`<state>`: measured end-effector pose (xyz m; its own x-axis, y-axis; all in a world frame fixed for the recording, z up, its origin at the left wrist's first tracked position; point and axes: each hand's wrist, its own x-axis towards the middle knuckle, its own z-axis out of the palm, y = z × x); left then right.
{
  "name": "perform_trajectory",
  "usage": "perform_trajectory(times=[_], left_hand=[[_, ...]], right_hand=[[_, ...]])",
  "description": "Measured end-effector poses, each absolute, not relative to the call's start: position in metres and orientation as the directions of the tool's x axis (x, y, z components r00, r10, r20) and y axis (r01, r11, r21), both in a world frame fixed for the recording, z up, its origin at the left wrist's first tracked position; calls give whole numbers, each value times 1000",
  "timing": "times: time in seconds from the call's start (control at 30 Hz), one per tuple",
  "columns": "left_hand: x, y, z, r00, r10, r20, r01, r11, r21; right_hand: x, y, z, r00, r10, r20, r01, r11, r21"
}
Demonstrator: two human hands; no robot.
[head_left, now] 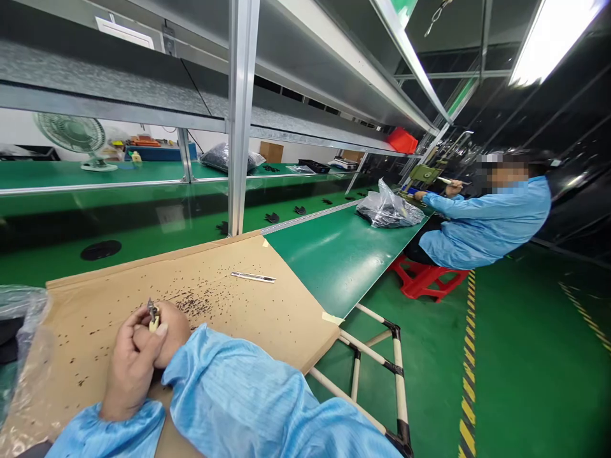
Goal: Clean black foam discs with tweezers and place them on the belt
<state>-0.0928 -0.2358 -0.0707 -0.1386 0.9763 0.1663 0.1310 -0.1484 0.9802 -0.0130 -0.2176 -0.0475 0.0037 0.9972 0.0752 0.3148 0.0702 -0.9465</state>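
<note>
My left hand [128,372] and my right hand [172,332] are pressed together over the cardboard-covered worktop at lower left. Between them a small pair of nippers [153,313] points upward, with metal jaws and a pale yellow handle. My right hand is closed around the nippers, most of the handle hidden. The fingers of my left hand are curled against the jaws and the other hand; anything they pinch is hidden. Many tiny dark scraps [193,304] lie scattered on the brown cardboard [286,331] just beyond my hands.
A slim white utility knife [254,277] lies on the cardboard. Left is a clear plastic bag [28,337] with dark pieces. A green conveyor [200,219] carries black parts behind a metal post [241,127]. A co-worker in blue [491,216] sits at right beyond a bag [389,207].
</note>
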Motion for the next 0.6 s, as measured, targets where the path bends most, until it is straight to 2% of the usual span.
perform_trajectory(times=[0.3,0.43,0.6], left_hand=[[-91,-238,-70,-129,979,158,114,-144,983],[-91,-237,-71,-123,975,186,118,-172,978],[-90,-236,-72,-122,965,232,126,-217,968]], right_hand=[[-14,-218,-49,42,993,112,311,93,-946],[-13,-217,-45,66,994,86,305,62,-950],[-13,-215,-55,27,992,120,249,109,-962]])
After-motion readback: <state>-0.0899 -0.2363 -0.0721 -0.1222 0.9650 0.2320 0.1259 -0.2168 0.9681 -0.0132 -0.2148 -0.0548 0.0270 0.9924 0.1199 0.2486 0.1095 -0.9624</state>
